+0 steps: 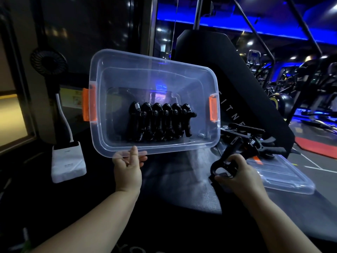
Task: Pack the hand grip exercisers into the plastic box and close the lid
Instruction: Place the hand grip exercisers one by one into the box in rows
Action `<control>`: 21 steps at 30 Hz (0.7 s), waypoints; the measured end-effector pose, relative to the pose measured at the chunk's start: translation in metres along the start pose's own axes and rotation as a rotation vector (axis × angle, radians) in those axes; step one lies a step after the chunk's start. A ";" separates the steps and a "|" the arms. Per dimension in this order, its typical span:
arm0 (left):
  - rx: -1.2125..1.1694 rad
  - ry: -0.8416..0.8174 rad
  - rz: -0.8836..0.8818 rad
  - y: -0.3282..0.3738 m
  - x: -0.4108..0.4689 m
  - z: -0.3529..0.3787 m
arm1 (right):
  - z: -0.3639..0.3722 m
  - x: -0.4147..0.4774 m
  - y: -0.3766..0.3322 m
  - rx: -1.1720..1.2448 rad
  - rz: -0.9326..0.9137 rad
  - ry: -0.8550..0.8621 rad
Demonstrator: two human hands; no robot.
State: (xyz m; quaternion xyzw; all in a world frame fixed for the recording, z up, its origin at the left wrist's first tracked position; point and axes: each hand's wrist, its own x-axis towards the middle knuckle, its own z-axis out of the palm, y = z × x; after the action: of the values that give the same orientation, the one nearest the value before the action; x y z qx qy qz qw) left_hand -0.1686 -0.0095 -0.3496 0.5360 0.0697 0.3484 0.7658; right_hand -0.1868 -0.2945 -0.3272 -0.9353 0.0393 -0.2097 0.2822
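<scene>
A clear plastic box with orange latches at both ends is tilted toward me. Several black hand grip exercisers stand in a row inside it. My left hand holds the box by its near rim, thumb over the edge. My right hand grips one black exerciser just right of the box. A pile of more exercisers lies behind that hand. The clear lid lies flat at the right, partly under the pile.
A white power adapter with a white cable sits to the left, and a small black fan stands behind it. A black padded machine part rises behind the box. Gym equipment fills the blue-lit background at the right.
</scene>
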 end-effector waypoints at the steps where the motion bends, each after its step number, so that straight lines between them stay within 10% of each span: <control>1: 0.002 -0.003 -0.004 0.000 0.000 0.000 | 0.002 -0.002 -0.004 0.018 -0.023 0.001; 11: -0.045 -0.048 -0.027 0.002 0.000 -0.003 | 0.005 0.006 -0.094 0.189 -0.317 0.136; 21: -0.141 -0.038 -0.078 0.000 0.000 -0.004 | 0.066 0.050 -0.188 0.086 -0.499 -0.147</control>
State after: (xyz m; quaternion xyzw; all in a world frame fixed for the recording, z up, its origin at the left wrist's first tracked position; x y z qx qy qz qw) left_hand -0.1704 -0.0067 -0.3509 0.4840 0.0512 0.3119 0.8160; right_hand -0.1222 -0.1130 -0.2558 -0.9159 -0.2222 -0.2059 0.2633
